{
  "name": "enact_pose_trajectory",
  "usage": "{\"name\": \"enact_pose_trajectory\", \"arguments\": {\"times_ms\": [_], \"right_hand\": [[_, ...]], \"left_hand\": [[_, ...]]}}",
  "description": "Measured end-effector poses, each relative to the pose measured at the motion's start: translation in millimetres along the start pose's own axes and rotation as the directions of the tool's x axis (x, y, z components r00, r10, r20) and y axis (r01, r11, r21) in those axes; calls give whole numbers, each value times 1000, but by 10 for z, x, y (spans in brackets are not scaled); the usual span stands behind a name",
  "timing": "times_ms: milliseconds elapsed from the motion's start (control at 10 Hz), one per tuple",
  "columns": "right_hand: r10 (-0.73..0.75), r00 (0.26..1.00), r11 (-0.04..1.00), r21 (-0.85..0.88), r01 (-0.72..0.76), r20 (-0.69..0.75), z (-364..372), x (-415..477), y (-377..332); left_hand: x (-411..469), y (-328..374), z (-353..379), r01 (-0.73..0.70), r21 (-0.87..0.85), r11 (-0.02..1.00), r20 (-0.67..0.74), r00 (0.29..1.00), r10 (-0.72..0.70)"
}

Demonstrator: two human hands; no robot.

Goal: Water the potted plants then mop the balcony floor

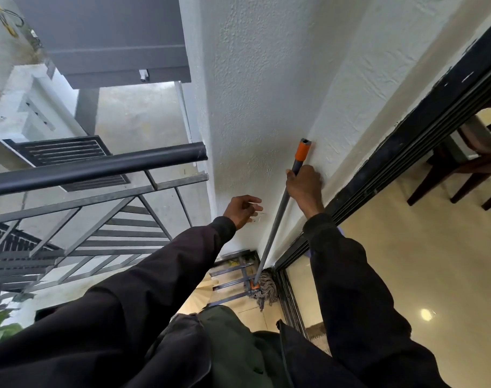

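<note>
Your right hand (304,182) grips the mop handle (279,208) leaning on the white wall (266,79); your left hand (243,210) hovers loosely open, holding nothing, just left of it.

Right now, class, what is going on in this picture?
A person stands on a balcony, facing a white wall. The right hand grips a mop handle just below its orange tip, with the handle standing close against the wall. The mop head rests on the floor in the corner by the sliding door frame. The left hand is open and holds nothing, near the wall.
</note>
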State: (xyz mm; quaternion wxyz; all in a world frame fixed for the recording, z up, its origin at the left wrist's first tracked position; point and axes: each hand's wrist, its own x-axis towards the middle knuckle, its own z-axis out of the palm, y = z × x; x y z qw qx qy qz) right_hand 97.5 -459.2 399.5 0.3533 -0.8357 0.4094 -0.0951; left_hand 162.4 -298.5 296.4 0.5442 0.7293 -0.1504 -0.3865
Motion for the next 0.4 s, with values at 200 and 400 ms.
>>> {"name": "enact_pose_trajectory", "arguments": {"times_ms": [200, 400], "right_hand": [[-25, 993, 997, -71, 33, 115, -67, -277, -45], [-182, 941, 961, -151, 232, 286, 8, -471, -123]], "left_hand": [[-290, 71, -50, -46, 87, 995, -122, 991, 56], [-792, 106, -244, -67, 435, 898, -378, 892, 249]]}}
